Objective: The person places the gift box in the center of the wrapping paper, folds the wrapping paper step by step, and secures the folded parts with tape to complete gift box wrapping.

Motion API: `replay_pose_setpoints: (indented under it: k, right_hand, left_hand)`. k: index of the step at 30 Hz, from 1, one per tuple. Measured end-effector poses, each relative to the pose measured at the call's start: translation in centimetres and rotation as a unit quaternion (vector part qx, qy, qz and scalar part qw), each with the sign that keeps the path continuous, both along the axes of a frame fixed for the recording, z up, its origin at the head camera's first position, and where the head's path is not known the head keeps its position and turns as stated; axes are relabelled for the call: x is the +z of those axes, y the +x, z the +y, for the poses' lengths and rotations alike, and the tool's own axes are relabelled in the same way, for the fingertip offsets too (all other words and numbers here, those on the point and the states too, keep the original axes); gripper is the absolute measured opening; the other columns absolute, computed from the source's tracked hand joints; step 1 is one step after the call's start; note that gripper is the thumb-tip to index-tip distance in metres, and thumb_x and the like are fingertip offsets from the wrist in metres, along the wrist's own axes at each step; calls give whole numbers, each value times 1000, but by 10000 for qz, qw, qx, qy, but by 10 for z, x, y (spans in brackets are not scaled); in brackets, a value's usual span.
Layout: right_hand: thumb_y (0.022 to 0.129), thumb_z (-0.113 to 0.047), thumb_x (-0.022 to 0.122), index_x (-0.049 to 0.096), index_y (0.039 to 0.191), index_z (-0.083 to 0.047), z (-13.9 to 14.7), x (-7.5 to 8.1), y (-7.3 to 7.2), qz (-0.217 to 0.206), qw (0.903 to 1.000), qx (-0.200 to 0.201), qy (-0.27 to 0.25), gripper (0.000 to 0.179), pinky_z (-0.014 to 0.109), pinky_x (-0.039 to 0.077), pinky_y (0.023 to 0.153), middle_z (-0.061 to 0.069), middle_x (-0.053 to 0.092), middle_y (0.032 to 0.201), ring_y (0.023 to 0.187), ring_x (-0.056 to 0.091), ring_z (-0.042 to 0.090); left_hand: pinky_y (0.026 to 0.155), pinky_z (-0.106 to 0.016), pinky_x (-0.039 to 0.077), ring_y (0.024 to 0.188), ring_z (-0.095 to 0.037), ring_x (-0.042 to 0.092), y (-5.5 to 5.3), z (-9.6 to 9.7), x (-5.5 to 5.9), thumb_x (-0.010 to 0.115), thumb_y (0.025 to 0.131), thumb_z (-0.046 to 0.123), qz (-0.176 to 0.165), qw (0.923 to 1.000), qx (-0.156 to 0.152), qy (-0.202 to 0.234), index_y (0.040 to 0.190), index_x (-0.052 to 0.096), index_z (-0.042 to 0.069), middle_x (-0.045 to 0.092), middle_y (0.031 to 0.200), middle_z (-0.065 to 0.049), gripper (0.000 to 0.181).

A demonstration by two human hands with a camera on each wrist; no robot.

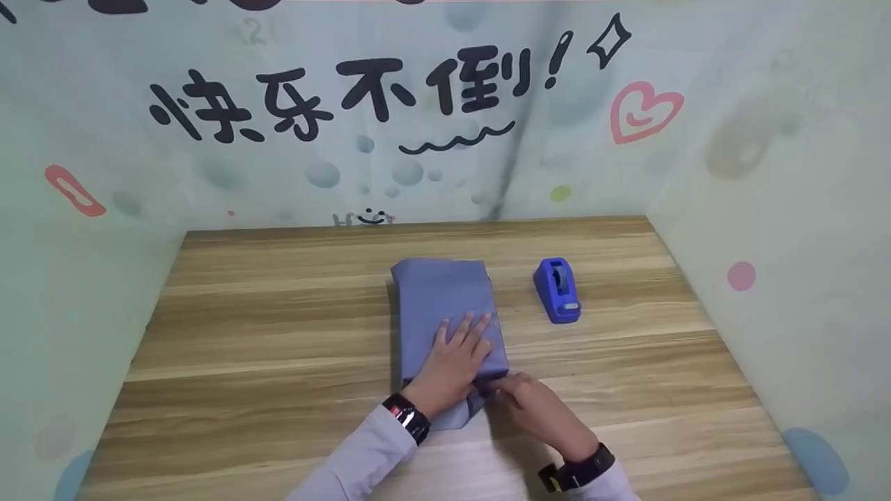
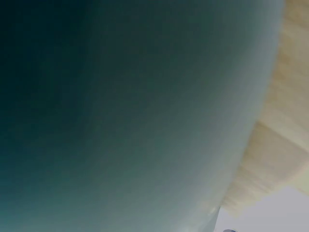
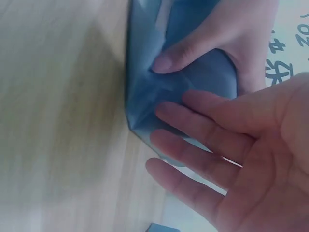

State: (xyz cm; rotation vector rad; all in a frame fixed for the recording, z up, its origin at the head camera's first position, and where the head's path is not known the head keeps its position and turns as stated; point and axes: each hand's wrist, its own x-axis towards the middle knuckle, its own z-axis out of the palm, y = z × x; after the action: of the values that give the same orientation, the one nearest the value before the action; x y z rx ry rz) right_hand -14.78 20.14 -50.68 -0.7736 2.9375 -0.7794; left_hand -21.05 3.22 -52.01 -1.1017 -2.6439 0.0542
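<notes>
A box-shaped package wrapped in blue-grey paper (image 1: 444, 292) lies on the wooden table, its long side running away from me. On its top, near the close end, rests my left hand (image 1: 445, 372) with fingers spread. In the right wrist view the left thumb (image 3: 176, 58) presses the folded paper at that end. A loose paper flap (image 1: 452, 417) sticks out toward me below the left hand. My right hand (image 1: 543, 410) is at the near right corner; its fairly straight fingertips (image 3: 169, 113) touch the folded paper. The left wrist view is mostly filled by a blurred blue-green surface.
A blue tape dispenser (image 1: 557, 291) stands on the table (image 1: 278, 334) to the right of the package. Printed cloth walls (image 1: 418, 181) enclose the table at the back and on both sides.
</notes>
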Motion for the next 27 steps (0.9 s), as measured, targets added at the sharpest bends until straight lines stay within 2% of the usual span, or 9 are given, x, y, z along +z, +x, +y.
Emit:
replay_pose_setpoints:
  k: [6, 10, 14, 16, 18, 20, 23, 27]
  right_hand:
    - [88, 4, 49, 64, 110, 3, -2, -8, 1, -122, 9989, 395, 234, 27, 40, 52, 85, 15, 68, 102, 94, 64, 27]
    - [88, 3, 51, 64, 111, 1, -4, -8, 2, -102, 9980, 518, 339, 26, 39, 51, 88, 14, 67, 107, 99, 64, 27]
    - [89, 0, 52, 64, 113, 0, -5, -6, 4, -243, 9952, 918, 240, 26, 39, 49, 92, 13, 67, 111, 103, 63, 26]
    - [90, 0, 52, 64, 114, -1, -4, -7, 5, -242, 9947, 984, 166, 27, 39, 49, 92, 12, 66, 112, 104, 63, 26]
    - [89, 0, 52, 65, 110, -1, -2, -7, 6, -48, 9965, 808, 194, 25, 37, 51, 88, 11, 68, 106, 97, 64, 24]
    - [87, 1, 54, 68, 106, -4, 1, -8, 7, 280, 9982, 395, 342, 23, 38, 52, 81, 8, 70, 99, 91, 63, 23]
    - [82, 2, 59, 70, 100, -8, 5, -10, 9, 618, 9948, -189, 782, 23, 39, 50, 70, 5, 70, 93, 85, 59, 21]
    - [78, 2, 63, 70, 101, -9, 5, -13, 10, 822, 9891, -361, 1171, 27, 37, 47, 67, 3, 70, 98, 88, 56, 20]
  left_hand:
    - [106, -58, 30, 140, -34, 24, 1, 1, 3, 72, 75, 26, -155, 9998, -43, -109, 125, 43, 15, 19, 154, -13, 59]
    - [106, -58, 29, 140, -35, 22, 0, 1, 6, 72, 75, 27, -192, 9996, -71, -207, 126, 41, 14, 17, 154, -14, 61]
    - [107, -58, 28, 140, -35, 21, 0, 0, 7, 75, 72, 31, -222, 9993, -68, -288, 128, 40, 14, 15, 154, -15, 68]
    - [107, -58, 28, 140, -35, 21, 0, 0, 6, 76, 71, 31, -190, 9993, -66, -330, 128, 40, 15, 15, 154, -15, 70]
    - [106, -57, 30, 140, -35, 23, 0, 1, 6, 75, 72, 29, -96, 9993, -67, -354, 126, 41, 15, 17, 154, -15, 66]
    - [106, -57, 31, 139, -35, 24, -1, 1, 5, 74, 72, 28, -23, 9994, -71, -344, 125, 42, 15, 18, 154, -15, 64]
    - [106, -57, 32, 139, -35, 24, 0, 2, 5, 73, 74, 26, -55, 9994, -63, -333, 127, 42, 16, 19, 154, -14, 62]
    - [107, -57, 29, 140, -35, 21, 1, 2, 6, 72, 75, 25, -202, 9991, -42, -378, 130, 41, 17, 17, 154, -14, 63]
